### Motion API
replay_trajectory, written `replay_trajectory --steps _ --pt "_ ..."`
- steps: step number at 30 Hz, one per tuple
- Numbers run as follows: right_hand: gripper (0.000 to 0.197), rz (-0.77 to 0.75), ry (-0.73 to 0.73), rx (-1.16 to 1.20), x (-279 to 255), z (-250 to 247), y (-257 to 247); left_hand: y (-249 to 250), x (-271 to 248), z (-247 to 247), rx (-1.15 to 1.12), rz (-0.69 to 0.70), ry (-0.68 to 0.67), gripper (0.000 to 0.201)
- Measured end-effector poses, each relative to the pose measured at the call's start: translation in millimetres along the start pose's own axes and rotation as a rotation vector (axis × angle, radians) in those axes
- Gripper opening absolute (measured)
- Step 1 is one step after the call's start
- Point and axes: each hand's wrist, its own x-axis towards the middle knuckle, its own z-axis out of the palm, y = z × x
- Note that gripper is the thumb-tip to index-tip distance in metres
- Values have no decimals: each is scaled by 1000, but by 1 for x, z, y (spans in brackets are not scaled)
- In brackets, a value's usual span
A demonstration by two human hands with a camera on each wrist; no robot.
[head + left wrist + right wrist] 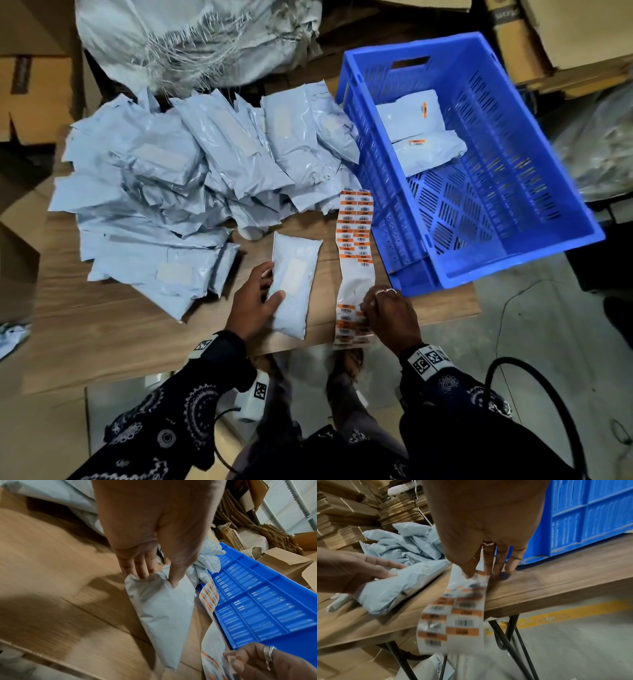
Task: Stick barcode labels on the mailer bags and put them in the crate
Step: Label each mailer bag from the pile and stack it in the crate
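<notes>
A pale grey mailer bag (pixel 294 291) (pixel 163 615) (pixel 393 588) lies on the wooden table (pixel 137 325) near its front edge. My left hand (pixel 272 284) (pixel 157 580) (pixel 388 569) holds its left side, thumb on top and fingers at the edge. To its right a long strip of orange-and-white barcode labels (pixel 354 240) (pixel 208 597) (pixel 462 615) runs down over the table edge. My right hand (pixel 368 305) (pixel 477 574) (pixel 231 658) pinches one label on the strip between thumb and forefinger. The blue crate (pixel 376 171) (pixel 257 601) (pixel 590 513) stands at the right and holds two labelled bags (pixel 418 120).
A big pile of unlabelled mailer bags (pixel 171 171) covers the table's left and back. A large grey sack (pixel 191 37) lies behind it. Cardboard boxes (pixel 34 85) stand all around. A black cable (pixel 534 394) loops over the floor at the right.
</notes>
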Motion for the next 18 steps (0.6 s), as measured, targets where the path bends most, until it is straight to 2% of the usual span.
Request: replay_trajectory --steps 2,6,9,12,15,18 --pt "12 23 -11 50 1 -3 0 0 1 -1 23 25 -10 58" --pt "14 70 -9 175 1 -9 -3 2 0 -1 127 97 0 57" --pt "16 75 73 256 1 -11 -11 4 -1 -1 185 107 13 56" --pt "9 91 133 503 5 -14 -34 5 -2 -2 191 99 -9 57" --pt "4 120 37 765 15 -11 -65 7 -2 -5 231 125 -25 58" --pt "11 55 -105 810 28 -5 -89 9 1 -9 265 159 -71 57"
